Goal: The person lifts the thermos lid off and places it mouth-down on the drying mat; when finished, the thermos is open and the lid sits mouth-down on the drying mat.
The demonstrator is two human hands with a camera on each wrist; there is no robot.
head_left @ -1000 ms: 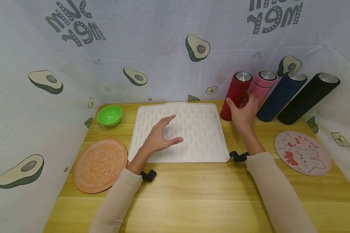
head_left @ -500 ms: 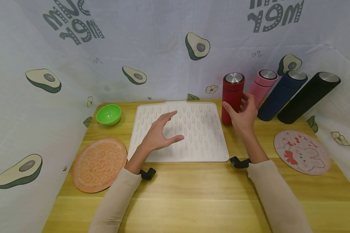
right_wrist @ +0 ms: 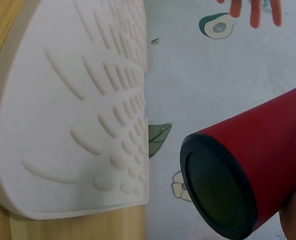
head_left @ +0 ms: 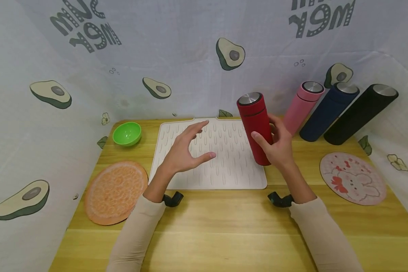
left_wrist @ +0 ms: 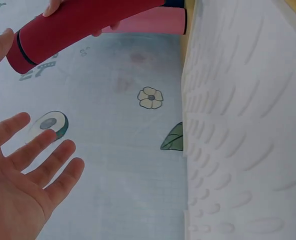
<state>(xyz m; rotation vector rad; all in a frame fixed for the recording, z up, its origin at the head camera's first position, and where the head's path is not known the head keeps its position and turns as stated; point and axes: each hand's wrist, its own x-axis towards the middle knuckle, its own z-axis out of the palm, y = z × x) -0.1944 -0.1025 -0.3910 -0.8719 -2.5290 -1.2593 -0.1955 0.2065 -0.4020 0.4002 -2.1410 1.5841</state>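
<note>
My right hand (head_left: 279, 145) grips a red thermos flask (head_left: 255, 126) with a steel-topped lid, thumb on the near side. The flask leans to the left over the right part of a white ridged mat (head_left: 217, 170). In the right wrist view the dark base of the red flask (right_wrist: 278, 145) shows, raised above the mat (right_wrist: 63, 125). My left hand (head_left: 183, 151) hovers over the mat's left half, fingers spread and thumb apart, holding nothing. The left wrist view shows its palm (left_wrist: 13, 190) facing the red flask (left_wrist: 83, 27), with a gap between.
Pink (head_left: 300, 107), navy (head_left: 328, 111) and black (head_left: 358, 115) flasks stand in a row at the back right. A round bunny-print mat (head_left: 353, 179) lies at the right, an orange round mat (head_left: 117, 192) at the left. Behind it sits a green bowl (head_left: 127, 134).
The right hand has lifted the red flask from beside the pink one and carried it left over the white mat, tilting it. The left hand has shifted only slightly.
</note>
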